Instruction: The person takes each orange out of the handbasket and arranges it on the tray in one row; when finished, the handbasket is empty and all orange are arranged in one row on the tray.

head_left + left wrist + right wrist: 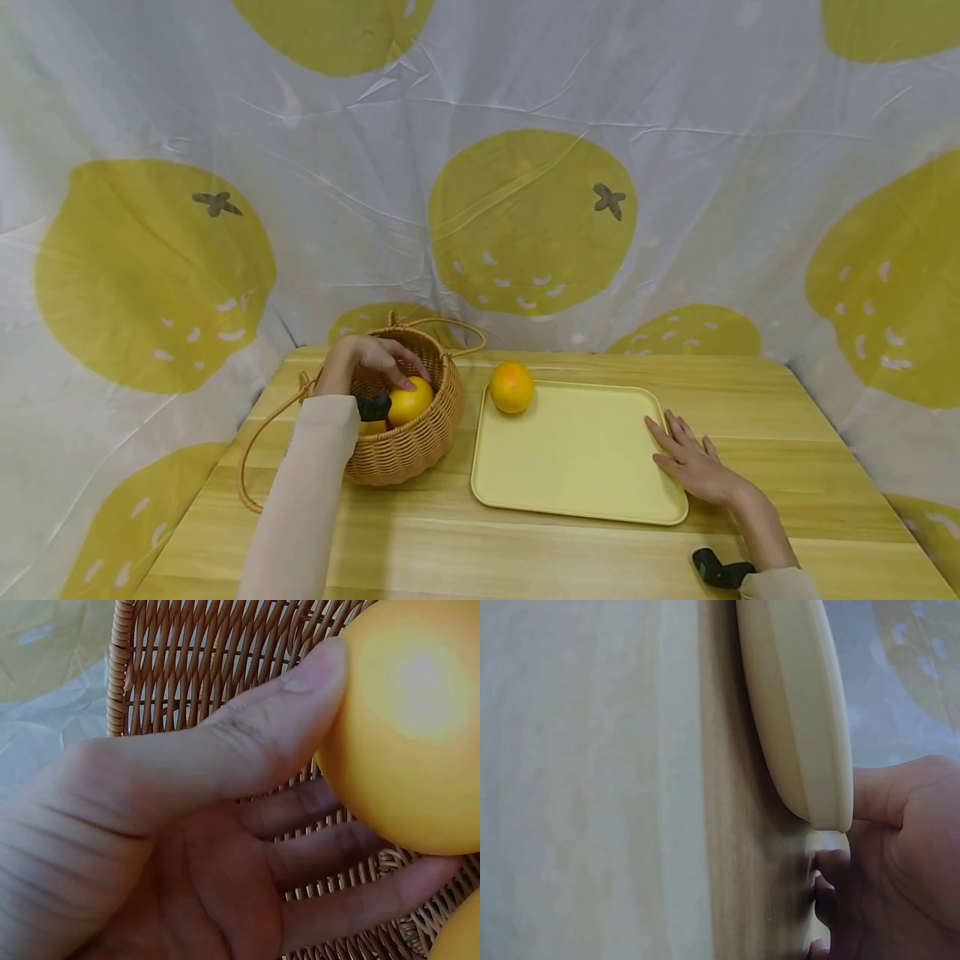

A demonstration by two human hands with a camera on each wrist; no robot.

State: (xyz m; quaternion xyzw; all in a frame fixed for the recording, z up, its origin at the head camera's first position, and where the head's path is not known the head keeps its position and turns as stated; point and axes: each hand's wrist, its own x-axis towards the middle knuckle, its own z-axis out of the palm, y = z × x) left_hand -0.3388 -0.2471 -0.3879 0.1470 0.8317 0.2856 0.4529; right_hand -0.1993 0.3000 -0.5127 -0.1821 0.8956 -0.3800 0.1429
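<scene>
Inside the wicker basket, my left hand holds an orange. In the left wrist view its thumb presses one side of the orange and the fingers reach under it. Part of another orange shows below, in the basket. My right hand rests at the right rim of a pale yellow tray, fingers spread and mostly straight. The right wrist view has its thumb over the tray edge. One orange sits in the tray's far left corner.
Looped handles stick out from the basket on both sides. Basket and tray stand side by side on a wooden table. A lemon-print cloth hangs behind and around the table. Each wrist wears a black device.
</scene>
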